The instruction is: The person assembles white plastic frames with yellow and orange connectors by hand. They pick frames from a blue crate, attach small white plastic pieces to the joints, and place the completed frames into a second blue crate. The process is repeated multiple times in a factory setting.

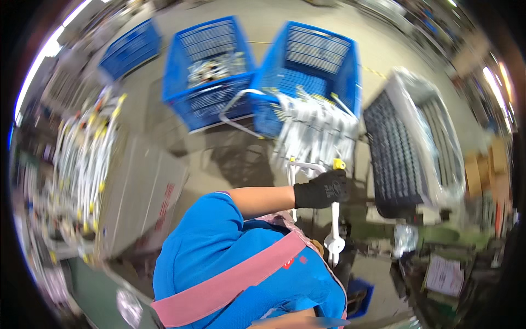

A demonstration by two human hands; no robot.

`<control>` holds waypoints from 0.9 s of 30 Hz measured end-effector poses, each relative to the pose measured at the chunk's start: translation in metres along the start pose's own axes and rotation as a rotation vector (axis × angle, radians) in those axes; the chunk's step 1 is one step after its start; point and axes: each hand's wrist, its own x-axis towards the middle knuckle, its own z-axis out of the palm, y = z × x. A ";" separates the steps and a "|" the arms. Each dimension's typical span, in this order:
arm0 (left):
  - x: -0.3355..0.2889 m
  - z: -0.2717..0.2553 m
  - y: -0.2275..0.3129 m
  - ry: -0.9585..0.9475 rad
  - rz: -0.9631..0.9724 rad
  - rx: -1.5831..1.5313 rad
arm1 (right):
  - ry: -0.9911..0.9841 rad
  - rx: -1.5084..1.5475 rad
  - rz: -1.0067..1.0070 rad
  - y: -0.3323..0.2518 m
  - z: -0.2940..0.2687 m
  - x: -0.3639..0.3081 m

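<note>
A black-gloved left hand is closed around a white bent tube, gripping it near its upper end. A yellow cap on the tube sits just above the glove, and a white fitting at the tube's lower end hangs well below the fist. The bare forearm runs from a blue sleeve toward the hand, and a pink apron strap crosses the blue shirt below. The right hand is out of sight, so its state cannot be told.

Just beyond the held tube, a bundle of similar white tubes leans out over the front rim of a blue plastic crate standing on the concrete floor. Beside that crate's left wall stands a second blue crate with metal parts inside, and a third blue crate sits farther left. A dark grey crate stands to the right of the hand, tilted. At the left edge, more white tubes with yellow caps stand in a blurred rack beside a grey carton
</note>
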 end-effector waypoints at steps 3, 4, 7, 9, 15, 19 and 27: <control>-0.042 -0.048 0.027 -0.197 -0.187 0.167 | -0.376 0.486 0.063 -0.012 -0.005 0.005; -0.064 -0.066 0.033 -0.184 -0.213 0.204 | -0.428 0.499 0.028 -0.024 0.001 0.004; -0.118 -0.116 0.062 -0.201 -0.400 0.261 | -0.597 0.521 -0.086 -0.061 0.009 0.008; -0.146 -0.143 0.077 -0.218 -0.511 0.247 | -0.691 0.540 -0.161 -0.082 0.013 0.016; -0.198 -0.188 0.092 -0.240 -0.680 0.352 | -0.903 0.292 -0.350 -0.130 0.044 0.032; -0.238 -0.218 0.089 -0.293 -0.725 0.455 | -0.705 0.140 -0.490 -0.178 0.068 0.031; -0.348 -0.312 0.109 -0.204 -1.143 -0.430 | -0.377 -0.320 -1.277 -0.354 0.105 0.045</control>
